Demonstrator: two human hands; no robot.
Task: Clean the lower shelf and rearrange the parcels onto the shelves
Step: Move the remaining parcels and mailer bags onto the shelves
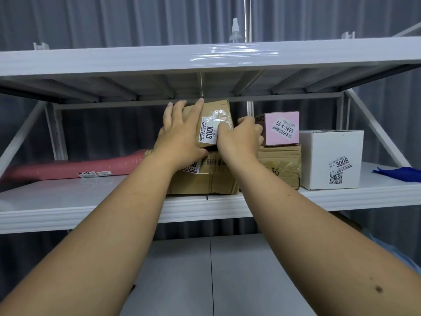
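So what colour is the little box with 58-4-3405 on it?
Pink, with a white label; the small box shows in the head view.

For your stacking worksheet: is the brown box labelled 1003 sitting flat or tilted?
Tilted. The 1003 box rests on the larger brown box, its label slanted, both hands, left hand and right hand, holding it.

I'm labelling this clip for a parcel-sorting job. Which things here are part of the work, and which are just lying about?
Part of the job: small brown box marked 1003, held by left hand and right hand; big brown carton under it; pink box; white box marked 3008; pink roll; blue cloth; spray bottle.

Lying about: grey curtain.
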